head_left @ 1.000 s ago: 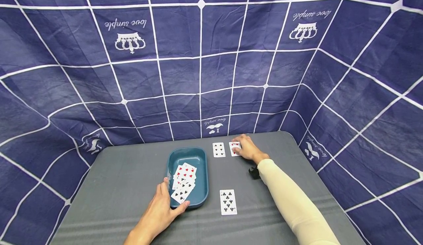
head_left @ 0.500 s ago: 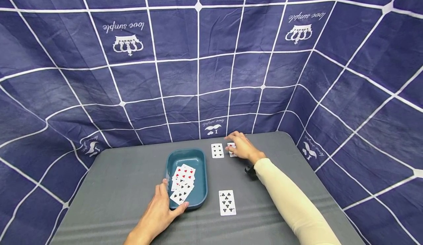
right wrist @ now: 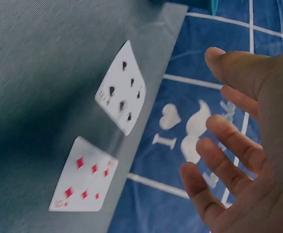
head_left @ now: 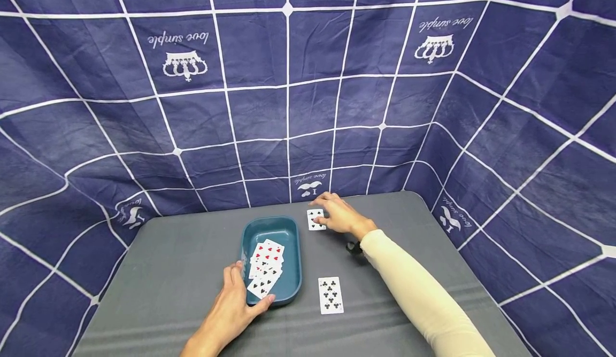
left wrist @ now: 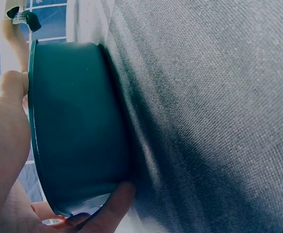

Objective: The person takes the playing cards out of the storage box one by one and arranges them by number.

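Observation:
My left hand (head_left: 226, 306) holds a blue-green plastic tray (head_left: 290, 282) at its near left corner, the thumb at the near rim and the fingers along the left side. A loose, overlapping pile of playing cards (head_left: 267, 263) lies face up inside it. Over the far part of the table, my right hand (head_left: 339, 217) hovers with spread fingers, nothing in its grasp. Below it, the right wrist view has a spades playing card (right wrist: 124, 90) and a diamonds playing card (right wrist: 85, 177), face up and apart. In the head view the hand covers the diamonds card and part of the spades card.
A clubs playing card (head_left: 331, 295) lies face up on the grey table cloth (head_left: 183, 261), right of the tray. A blue curtain with white lines (head_left: 255, 111) rises behind the table's far edge. A black device (head_left: 353, 247) sits at my right wrist.
My right hand has moved left, from above the diamonds card to above the spades card, and now hides the diamonds card in the head view. My left hand stays on the tray.

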A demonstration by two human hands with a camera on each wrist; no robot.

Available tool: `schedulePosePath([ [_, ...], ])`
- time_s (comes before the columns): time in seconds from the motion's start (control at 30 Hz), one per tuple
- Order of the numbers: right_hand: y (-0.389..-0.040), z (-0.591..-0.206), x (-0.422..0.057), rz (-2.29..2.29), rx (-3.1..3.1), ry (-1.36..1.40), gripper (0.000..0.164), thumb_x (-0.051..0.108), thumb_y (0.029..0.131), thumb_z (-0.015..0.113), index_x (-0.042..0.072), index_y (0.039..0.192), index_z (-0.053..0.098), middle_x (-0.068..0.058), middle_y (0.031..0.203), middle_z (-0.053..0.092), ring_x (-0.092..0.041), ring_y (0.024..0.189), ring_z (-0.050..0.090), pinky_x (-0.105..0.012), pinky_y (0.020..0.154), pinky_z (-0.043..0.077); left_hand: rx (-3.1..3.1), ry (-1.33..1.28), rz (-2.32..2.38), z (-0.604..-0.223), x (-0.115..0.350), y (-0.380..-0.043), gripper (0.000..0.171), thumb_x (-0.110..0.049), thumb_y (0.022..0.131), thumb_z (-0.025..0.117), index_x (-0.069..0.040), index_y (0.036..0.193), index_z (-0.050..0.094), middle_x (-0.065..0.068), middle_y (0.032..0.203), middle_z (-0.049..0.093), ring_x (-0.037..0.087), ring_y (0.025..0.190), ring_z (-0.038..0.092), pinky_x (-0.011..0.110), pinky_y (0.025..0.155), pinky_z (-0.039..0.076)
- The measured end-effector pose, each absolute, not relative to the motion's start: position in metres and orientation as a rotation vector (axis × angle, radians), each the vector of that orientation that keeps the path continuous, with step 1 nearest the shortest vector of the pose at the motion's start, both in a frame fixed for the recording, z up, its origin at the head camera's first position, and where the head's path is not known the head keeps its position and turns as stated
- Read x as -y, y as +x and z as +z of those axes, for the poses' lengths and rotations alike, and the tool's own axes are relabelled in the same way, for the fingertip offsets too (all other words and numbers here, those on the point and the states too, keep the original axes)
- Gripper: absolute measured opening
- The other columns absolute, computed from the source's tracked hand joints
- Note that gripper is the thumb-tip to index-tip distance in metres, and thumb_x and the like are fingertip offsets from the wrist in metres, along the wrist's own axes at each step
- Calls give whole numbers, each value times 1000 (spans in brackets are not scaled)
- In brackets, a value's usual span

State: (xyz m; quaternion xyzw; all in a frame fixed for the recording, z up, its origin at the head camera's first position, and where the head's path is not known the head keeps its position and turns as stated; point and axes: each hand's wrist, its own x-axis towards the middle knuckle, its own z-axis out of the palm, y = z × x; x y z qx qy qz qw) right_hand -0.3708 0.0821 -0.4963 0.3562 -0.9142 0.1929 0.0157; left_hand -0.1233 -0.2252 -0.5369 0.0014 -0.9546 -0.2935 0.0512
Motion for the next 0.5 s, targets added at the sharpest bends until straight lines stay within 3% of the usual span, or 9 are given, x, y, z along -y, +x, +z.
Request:
schedulePosePath([
  [0.17, -367, -488, -68, 568, 2828, 1191, 49, 27, 110, 85, 19, 156, 73, -11, 154, 70, -38, 145, 66, -59, 121, 56, 2916, -8, -879, -537, 224, -125, 128, -60, 89, 99, 19, 166, 34, 34, 159, 51, 43, 124, 75, 60, 110, 61],
  [0.5, -359, -472, -38, 571, 2809, 1367, 53, 26, 108, 86, 18, 159, 72, -11, 156, 68, -36, 150, 63, -58, 129, 52, 2953, -7, -875, -536, 226, -125, 130, -61, 91, 98, 21, 168, 31, 37, 159, 50, 47, 134, 73, 60, 114, 60],
])
